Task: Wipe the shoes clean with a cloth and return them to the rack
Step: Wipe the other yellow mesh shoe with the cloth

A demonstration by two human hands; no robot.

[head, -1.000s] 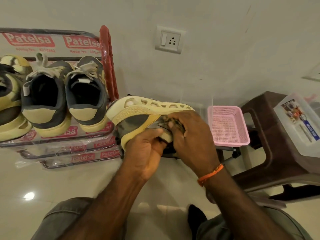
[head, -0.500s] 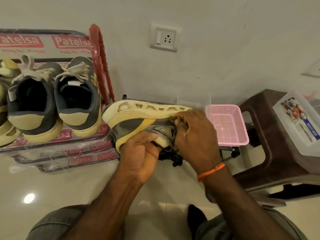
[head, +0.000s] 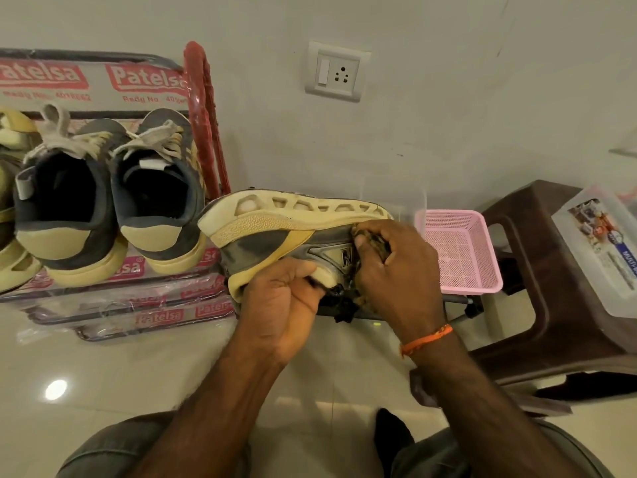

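Observation:
A cream and grey sneaker (head: 272,232) is held upside down and on its side in mid-air, sole upward, heel to the left. My left hand (head: 281,301) grips its collar from below. My right hand (head: 393,267) holds a dark patterned cloth (head: 374,241) bunched against the shoe's side near the logo; a bit of cloth hangs below at the hands. The shoe rack (head: 172,315), wrapped in red-lettered plastic, stands at the left with a pair of grey and cream sneakers (head: 110,208) on its top shelf.
Another cream shoe (head: 10,257) sits at the rack's left edge. A pink mesh basket (head: 460,251) lies behind my right hand. A brown plastic stool (head: 551,305) carrying a clear plastic box (head: 599,243) stands right. A wall socket (head: 336,75) is above. My knees are below.
My right hand with the cloth has slid a little rightward and along the shoe's side, uncovering the logo patch. The left hand keeps its grip; the view shifted slightly.

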